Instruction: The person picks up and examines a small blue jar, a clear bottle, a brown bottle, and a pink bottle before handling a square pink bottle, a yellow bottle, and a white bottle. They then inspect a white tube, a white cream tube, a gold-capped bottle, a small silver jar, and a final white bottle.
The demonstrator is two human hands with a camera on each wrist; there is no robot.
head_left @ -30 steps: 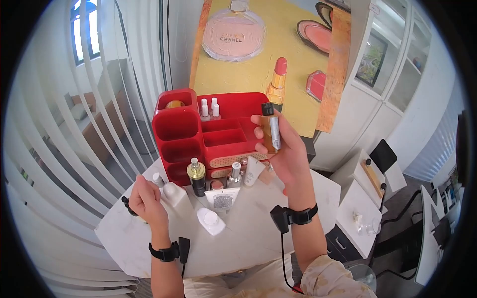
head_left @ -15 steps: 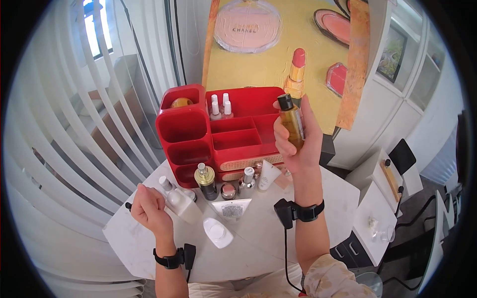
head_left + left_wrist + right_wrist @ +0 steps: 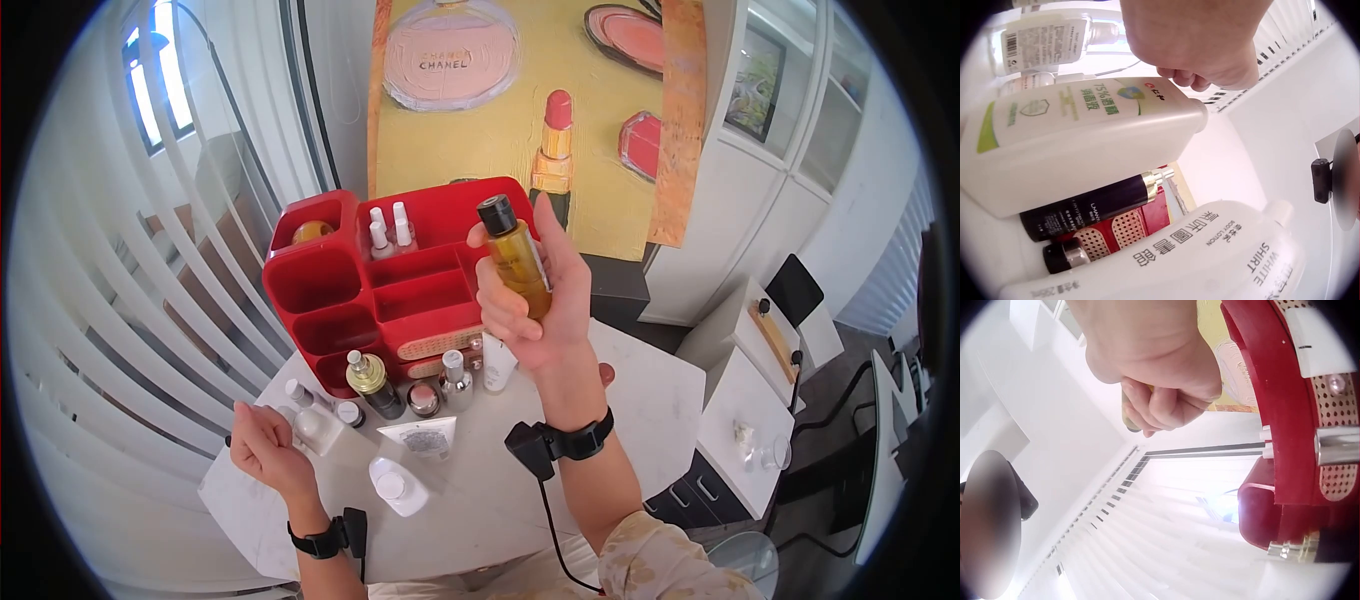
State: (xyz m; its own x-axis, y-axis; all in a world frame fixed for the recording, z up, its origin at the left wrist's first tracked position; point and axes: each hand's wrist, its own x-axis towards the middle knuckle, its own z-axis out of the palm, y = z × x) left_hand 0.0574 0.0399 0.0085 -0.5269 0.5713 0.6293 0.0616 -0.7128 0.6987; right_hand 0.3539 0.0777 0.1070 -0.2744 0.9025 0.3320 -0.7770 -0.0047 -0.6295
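Observation:
In the head view my right hand grips a small amber bottle with a black cap, raised in front of the red organizer. The bottle leans slightly. In the right wrist view the curled fingers cover most of it. My left hand is curled into a fist above the table's left side and holds nothing. In the left wrist view it hangs close over a large white disinfectant bottle. A white body lotion bottle lies across the lower part of that view.
A dark bottle with a gold collar, a silver bottle, a small jar and white tubes stand before the organizer. White nail polish bottles sit inside it. A painting rises behind; blinds hang left.
The amber bottle in my right hand has tilted, its cap now pointing up and left. The head view has shifted. My left hand stays curled near the white bottles.

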